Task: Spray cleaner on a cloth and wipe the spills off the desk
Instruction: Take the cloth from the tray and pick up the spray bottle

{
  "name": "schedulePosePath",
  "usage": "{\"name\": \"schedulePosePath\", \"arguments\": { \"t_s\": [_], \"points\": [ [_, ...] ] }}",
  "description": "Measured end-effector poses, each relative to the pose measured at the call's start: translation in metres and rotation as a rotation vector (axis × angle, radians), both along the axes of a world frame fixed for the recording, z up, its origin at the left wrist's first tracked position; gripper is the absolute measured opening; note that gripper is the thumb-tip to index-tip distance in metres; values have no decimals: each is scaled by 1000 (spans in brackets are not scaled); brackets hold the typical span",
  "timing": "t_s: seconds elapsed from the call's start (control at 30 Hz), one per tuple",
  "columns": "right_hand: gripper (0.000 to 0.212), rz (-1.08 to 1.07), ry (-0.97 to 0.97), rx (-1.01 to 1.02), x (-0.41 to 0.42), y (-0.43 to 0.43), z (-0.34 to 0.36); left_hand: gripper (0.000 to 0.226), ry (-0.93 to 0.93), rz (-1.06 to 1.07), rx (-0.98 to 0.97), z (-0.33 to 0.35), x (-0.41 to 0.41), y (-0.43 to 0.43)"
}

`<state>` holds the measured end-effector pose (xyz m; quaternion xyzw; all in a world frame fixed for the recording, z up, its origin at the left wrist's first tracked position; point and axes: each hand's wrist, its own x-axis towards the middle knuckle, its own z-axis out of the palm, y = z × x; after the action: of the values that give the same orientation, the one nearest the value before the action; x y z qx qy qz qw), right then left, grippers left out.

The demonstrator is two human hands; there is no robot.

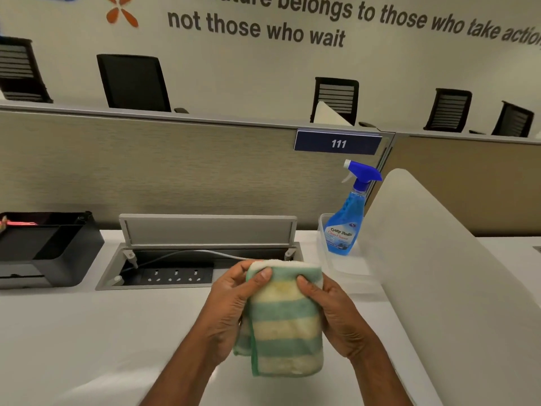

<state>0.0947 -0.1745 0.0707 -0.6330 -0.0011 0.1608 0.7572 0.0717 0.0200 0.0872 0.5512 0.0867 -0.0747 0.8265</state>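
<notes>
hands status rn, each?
Left hand: closed on the striped cloth, left edge.
Right hand: closed on the same cloth, right edge.

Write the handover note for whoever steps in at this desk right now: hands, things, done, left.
Left hand and right hand: both closed on the folded green and cream striped cloth, held above the desk.
Spray bottle: upright in a clear tray at the back right, by the white divider, untouched by either hand.
Cable box behind the cloth stands open; keep liquid away from its sockets.
Done: cloth picked up.
Left: spray it, by the look of things, then wipe. No spills are discernible on the desk from here.
</notes>
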Motion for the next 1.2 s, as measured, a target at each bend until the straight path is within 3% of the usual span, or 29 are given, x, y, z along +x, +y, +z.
{"name": "schedulePosePath", "arguments": {
  "t_s": [0.17,0.33,0.47,0.57,0.67,0.77,0.93,1.0,1.1,1.2],
  "points": [
    [33,-44,2,-35,17,-2,2,73,34,-44,-1,-7,5,-9],
    [49,-101,-134,-48,44,-11,8,49,12,51,40,-10,20,-20],
    [48,-742,-278,-312,91,-26,17,38,-65,165,56,-4,28,-24],
    [67,-939,-290,-511,128,-35,20,32,-106,218,54,-5,29,-26],
    [76,-883,-273,-495,155,-40,17,32,-107,252,19,-9,28,-25],
    [63,-817,-308,-381,168,-40,16,32,-97,285,12,-12,26,-24],
    [64,-899,-354,-539,176,-39,21,33,-73,327,35,-19,24,-20],
    [54,-897,-376,-553,178,-40,23,33,-67,334,51,-20,23,-17],
    [28,-787,-448,-412,177,-39,24,28,-58,339,68,-22,23,-15],
    [19,-685,-472,-374,173,-38,22,29,-55,351,81,-25,22,-13]
  ]
}}
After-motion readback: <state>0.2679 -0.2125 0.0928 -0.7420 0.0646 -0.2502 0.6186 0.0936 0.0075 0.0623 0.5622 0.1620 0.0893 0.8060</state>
